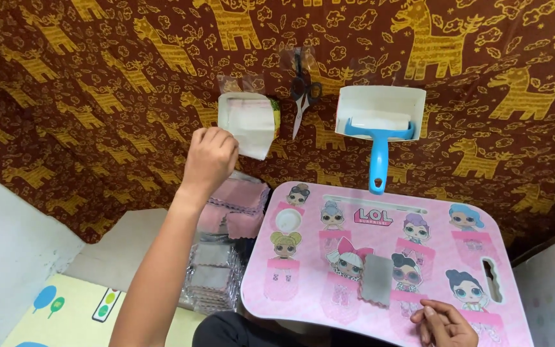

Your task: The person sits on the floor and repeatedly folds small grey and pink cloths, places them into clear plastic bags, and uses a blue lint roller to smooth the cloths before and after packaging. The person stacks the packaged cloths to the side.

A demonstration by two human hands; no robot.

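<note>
The left hand is raised to the white box that is fixed on the brown cloth wall. Its fingers are pressed together around the lower edge of a white sheet that hangs half out of this box. The right hand rests on the near edge of the pink bench, below and to the right of the grey cloth. Its fingers are loosely curled and hold nothing.

The grey cloth lies flat on the bench, near its middle, and touches no hand.

Some things could go wrong. The sheet may tear, or several sheets may come out together, if the hand pulls too quickly, because the box is only taped to the soft wall. The box itself could come loose for the same reason. The grey cloth is light and could slide off the smooth bench if the right hand pushes it.

Counted: two white boxes on the wall, the second one to the right of the first; one blue roller standing in the second box; one pair of scissors between the two boxes; one grey cloth on the bench. Left of the bench there is one pile of pink cloths and, nearer, packs of grey cloths; their number cannot be told.
</note>
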